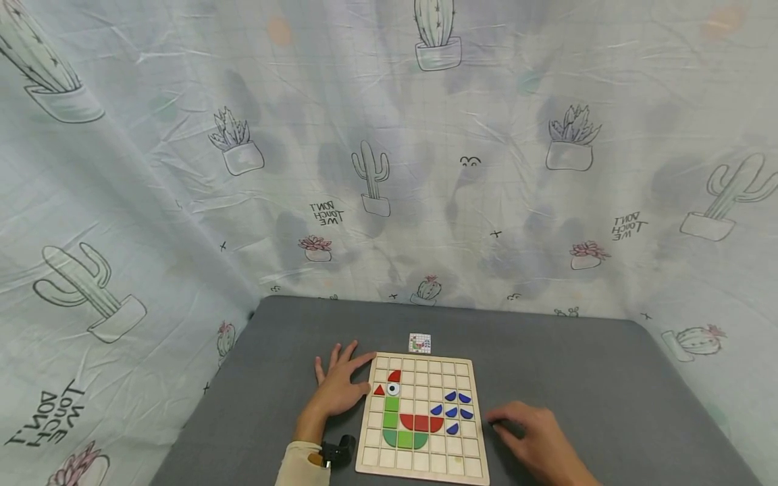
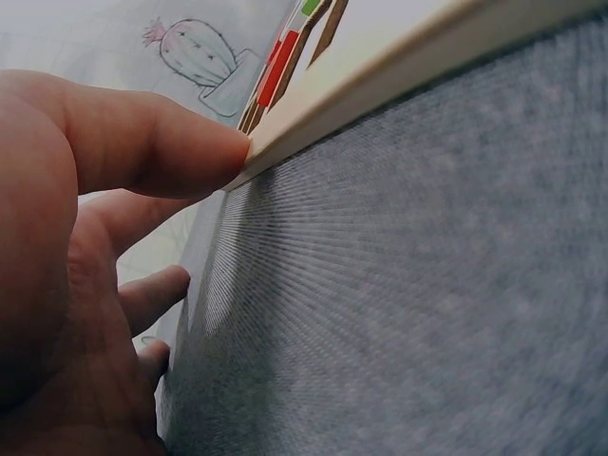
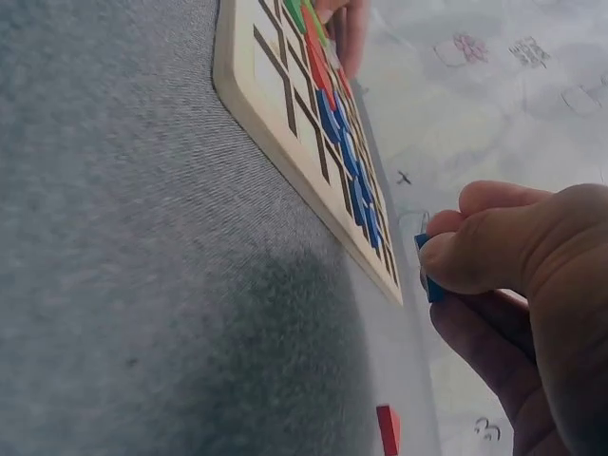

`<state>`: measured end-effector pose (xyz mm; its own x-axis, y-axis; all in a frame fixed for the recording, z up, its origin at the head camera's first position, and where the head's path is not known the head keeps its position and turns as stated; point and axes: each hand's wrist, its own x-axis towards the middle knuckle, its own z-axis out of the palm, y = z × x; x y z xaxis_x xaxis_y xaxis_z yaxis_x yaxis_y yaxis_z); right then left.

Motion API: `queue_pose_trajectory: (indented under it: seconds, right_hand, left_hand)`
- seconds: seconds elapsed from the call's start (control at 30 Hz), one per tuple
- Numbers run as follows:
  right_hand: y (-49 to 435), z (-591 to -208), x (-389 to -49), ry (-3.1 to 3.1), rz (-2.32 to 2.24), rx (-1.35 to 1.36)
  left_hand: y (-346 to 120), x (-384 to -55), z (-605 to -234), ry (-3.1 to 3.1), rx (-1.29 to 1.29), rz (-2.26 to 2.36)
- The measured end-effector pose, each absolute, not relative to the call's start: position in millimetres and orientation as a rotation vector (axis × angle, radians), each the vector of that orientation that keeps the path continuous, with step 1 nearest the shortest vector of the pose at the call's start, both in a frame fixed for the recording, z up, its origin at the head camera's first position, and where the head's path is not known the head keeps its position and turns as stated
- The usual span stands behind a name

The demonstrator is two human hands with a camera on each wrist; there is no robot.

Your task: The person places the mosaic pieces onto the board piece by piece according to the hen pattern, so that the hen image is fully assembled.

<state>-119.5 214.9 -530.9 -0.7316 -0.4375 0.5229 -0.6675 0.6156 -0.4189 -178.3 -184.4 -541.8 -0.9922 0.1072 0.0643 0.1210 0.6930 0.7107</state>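
A wooden grid board (image 1: 419, 475) lies on the grey table with flat coloured pieces set in its squares. Red, green and blue shapes and a round eye piece (image 1: 393, 389) form a bird-like figure. My left hand (image 1: 338, 389) is spread at the board's left side, index fingertip at the top left corner. Its thumb (image 2: 161, 142) touches the board's edge in the left wrist view. Off the board's right edge, my right hand (image 1: 535, 435) pinches a small blue piece (image 3: 429, 271) between thumb and fingers. Several blue pieces (image 1: 451, 412) sit in the board's right-hand squares.
A small printed card (image 1: 420, 343) with a grid picture lies just behind the board. In the right wrist view a red piece (image 3: 388, 429) lies beyond the right hand's side of the board. A white curtain (image 1: 389, 202) with cactus drawings hangs around the table (image 1: 583, 364).
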Motion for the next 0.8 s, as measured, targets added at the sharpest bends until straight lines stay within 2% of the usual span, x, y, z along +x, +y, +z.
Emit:
queue_pose_trajectory:
  seconds: [0.37, 0.8]
  right_hand:
    - [195.2, -535.5, -134.2, -2.389, 0.963, 1.049]
    - [180.9, -541.1, -131.2, -2.458, 1.073, 1.107]
  left_hand:
    - [-184.7, -176.2, -537.4, -2.859, -0.216, -1.243]
    - [-184.2, -175.5, -537.0, -2.859, -0.213, -1.233]
